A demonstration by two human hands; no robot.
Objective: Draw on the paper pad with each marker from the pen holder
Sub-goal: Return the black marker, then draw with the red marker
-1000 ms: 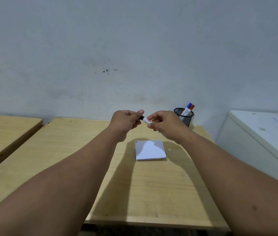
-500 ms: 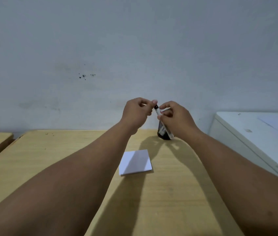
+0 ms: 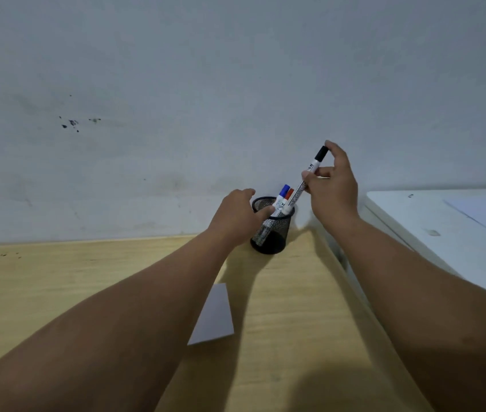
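Observation:
A black mesh pen holder (image 3: 274, 233) stands at the back of the wooden desk near the wall. A blue-capped marker (image 3: 281, 197) and a red-capped marker (image 3: 288, 197) stick up out of it. My right hand (image 3: 332, 182) grips a white marker with a black cap (image 3: 314, 166), tilted, its lower end just above the holder's right rim. My left hand (image 3: 237, 217) rests against the holder's left side, fingers curled at its rim. The white paper pad (image 3: 216, 318) lies on the desk, partly behind my left forearm.
The wooden desk (image 3: 289, 337) runs to a grey wall (image 3: 235, 84) right behind the holder. A white cabinet top (image 3: 444, 221) with a sheet on it adjoins the desk's right edge.
My hands have parted. The right one has carried the capped black marker up and right over the holder, while the left has dropped to the holder's side. The view has shifted closer.

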